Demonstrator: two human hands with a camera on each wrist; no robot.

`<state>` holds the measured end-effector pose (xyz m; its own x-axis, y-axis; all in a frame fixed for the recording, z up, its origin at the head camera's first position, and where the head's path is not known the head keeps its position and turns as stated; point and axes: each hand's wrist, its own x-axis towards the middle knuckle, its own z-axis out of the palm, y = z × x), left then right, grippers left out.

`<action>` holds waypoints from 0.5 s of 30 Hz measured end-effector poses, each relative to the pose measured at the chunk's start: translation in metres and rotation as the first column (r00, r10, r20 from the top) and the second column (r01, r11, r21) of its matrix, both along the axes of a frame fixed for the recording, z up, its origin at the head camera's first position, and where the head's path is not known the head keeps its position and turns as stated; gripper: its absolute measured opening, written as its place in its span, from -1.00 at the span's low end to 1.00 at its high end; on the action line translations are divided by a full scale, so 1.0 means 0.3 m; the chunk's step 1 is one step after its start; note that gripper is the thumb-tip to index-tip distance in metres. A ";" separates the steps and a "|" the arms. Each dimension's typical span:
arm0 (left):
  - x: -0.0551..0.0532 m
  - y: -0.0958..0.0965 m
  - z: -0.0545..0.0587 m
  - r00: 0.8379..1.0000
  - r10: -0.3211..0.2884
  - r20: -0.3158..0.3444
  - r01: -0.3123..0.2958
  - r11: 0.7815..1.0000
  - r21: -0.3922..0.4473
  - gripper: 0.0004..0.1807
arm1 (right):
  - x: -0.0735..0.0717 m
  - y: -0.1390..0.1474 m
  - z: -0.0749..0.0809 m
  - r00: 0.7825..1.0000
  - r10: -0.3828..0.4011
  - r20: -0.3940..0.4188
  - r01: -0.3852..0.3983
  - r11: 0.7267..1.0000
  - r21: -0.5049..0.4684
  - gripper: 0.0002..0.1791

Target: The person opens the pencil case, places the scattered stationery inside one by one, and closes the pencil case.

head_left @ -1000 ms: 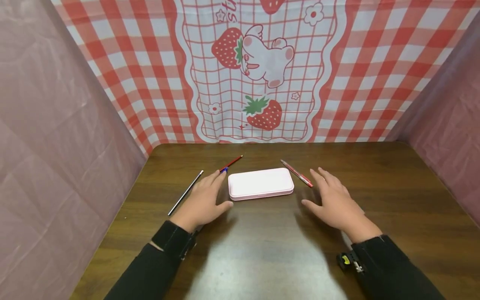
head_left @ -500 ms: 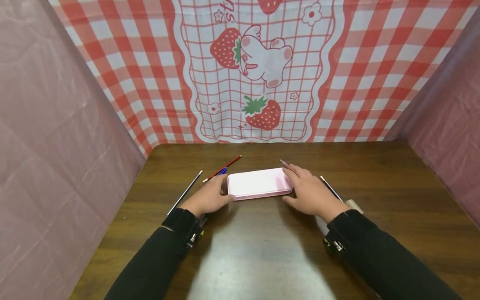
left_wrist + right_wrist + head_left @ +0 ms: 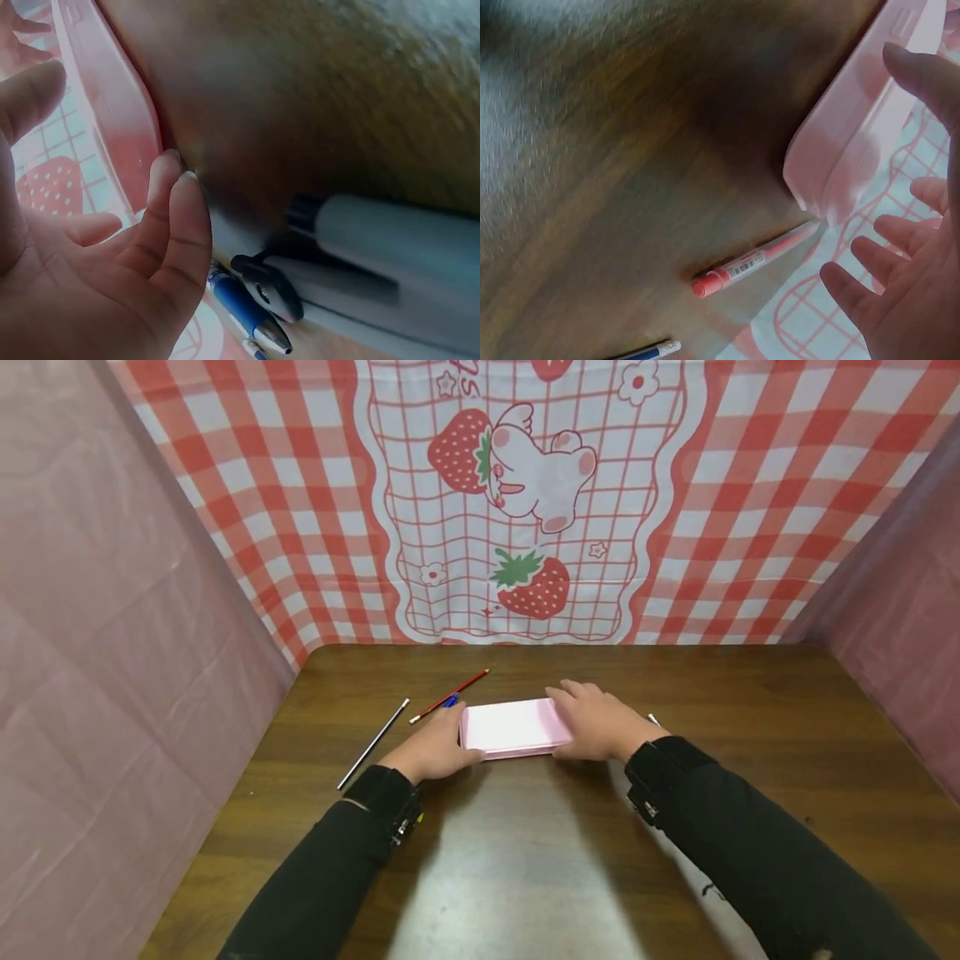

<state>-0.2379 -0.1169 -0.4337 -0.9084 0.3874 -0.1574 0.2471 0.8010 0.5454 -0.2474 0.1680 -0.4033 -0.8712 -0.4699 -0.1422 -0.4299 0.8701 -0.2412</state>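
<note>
Between both hands a pink pencil case (image 3: pixel 510 727) with a pale lid lies on the wooden table. My left hand (image 3: pixel 435 747) is at its left end, the thumb by the front corner. In the left wrist view two bent fingertips of the left hand (image 3: pixel 112 255) sit right at the case's lower edge. The right hand (image 3: pixel 596 722) spans the other end, fingers towards the back. Its thumb overlaps the front side in the right wrist view, while the other fingers of the right hand (image 3: pixel 900 255) spread loosely past the case. A red pen (image 3: pixel 757 259) lies beside that end.
Left of the case lie a red pencil (image 3: pixel 450 696), a blue pen (image 3: pixel 247 304) and a dark pencil (image 3: pixel 372 743). A grey pen-like thing (image 3: pixel 397 232) with black parts is under the left hand. A white-ended pencil (image 3: pixel 656 351) lies at the right. A checked cloth (image 3: pixel 300 527) hangs behind.
The right hand has come in leftwards from beside the red pen to the case's right end, covering the pen in the head view. The left hand has moved slightly right, close around the left end.
</note>
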 end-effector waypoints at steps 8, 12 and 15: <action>-0.011 -0.001 -0.017 1.000 -0.023 -0.012 0.023 0.999 -0.029 0.00 | -0.018 -0.024 -0.027 1.000 0.009 0.027 -0.009 1.000 0.002 0.07; -0.009 0.005 -0.013 0.998 -0.054 -0.045 0.049 0.994 -0.098 -0.01 | -0.022 -0.030 -0.050 1.000 0.018 0.022 -0.019 1.000 0.014 0.05; -0.009 0.011 -0.008 0.996 -0.063 -0.064 0.055 0.992 -0.110 -0.07 | -0.023 -0.032 -0.058 1.000 0.022 0.008 -0.022 1.000 0.017 0.02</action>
<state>-0.2407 -0.1137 -0.4361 -0.8943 0.4247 -0.1409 0.3287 0.8371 0.4372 -0.2544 0.1583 -0.4208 -0.8596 -0.4861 -0.1574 -0.4468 0.8646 -0.2299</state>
